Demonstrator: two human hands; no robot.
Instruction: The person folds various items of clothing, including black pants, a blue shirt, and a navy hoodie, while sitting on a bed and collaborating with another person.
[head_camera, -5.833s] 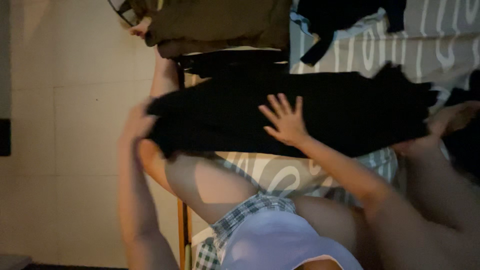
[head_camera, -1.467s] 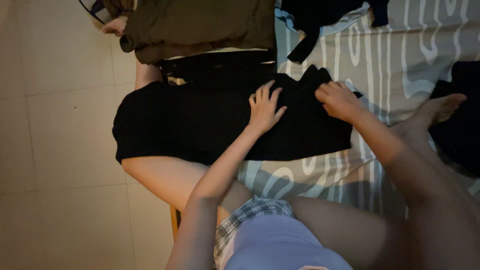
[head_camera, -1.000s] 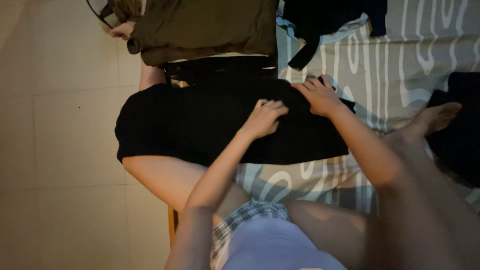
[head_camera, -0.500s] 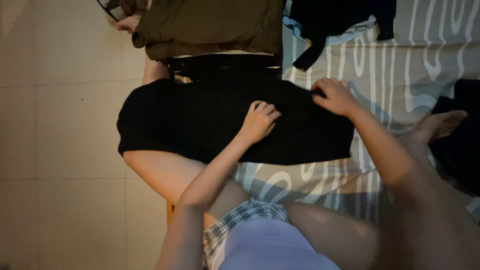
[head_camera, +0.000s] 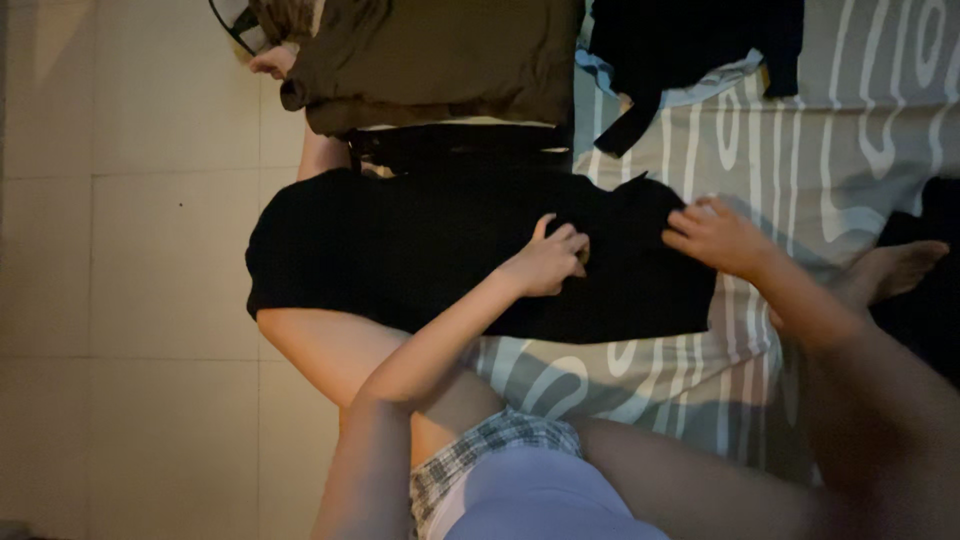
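Note:
A black garment lies spread across my bare thigh and the bed's edge. My left hand rests on its middle, fingers curled and pinching the cloth. At the garment's right edge is my right hand, its fingers holding the fabric there. The two hands are about a hand's width apart.
A folded olive-green garment sits on a folded black piece just beyond the black garment. More dark clothes lie on the grey patterned bedsheet. My bare foot rests at the right. Pale floor tiles fill the left.
The long garment has been folded shorter from the right. In the last half second my right hand has slid down and right along its edge, and my left hand has shifted slightly right, fingers curling.

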